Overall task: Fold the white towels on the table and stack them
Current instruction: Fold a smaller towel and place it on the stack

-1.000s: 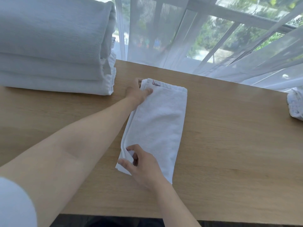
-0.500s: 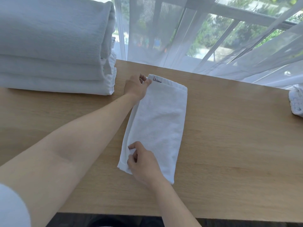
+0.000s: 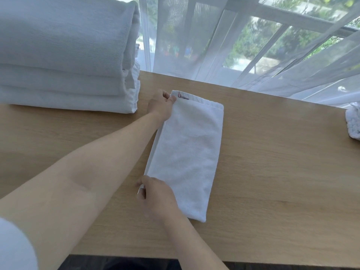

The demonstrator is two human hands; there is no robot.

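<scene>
White terry towel (image 3: pixel 187 152), folded into a long narrow strip, flat on the light wood tabletop (image 3: pixel 272 172), running from near edge toward the window. Small red mark at its far left corner. Left hand (image 3: pixel 160 107) at that far left corner, thumb and fingers pinching the hem. Right hand (image 3: pixel 155 195) at the near left corner, fingers curled round the towel's edge, a bit of white cloth showing beside the thumb. Left forearm stretched diagonally across the tabletop, just beside the towel's left side. Stack of folded white towels (image 3: pixel 66 78) at the far left of the tabletop, three thick layers, well apart from the strip. Another white knitted-looking cloth (image 3: pixel 353 123) at the right edge, mostly cut off by the frame. Sheer white curtain (image 3: pixel 214 45) behind the tabletop, window bars and green trees blurred through it.
</scene>
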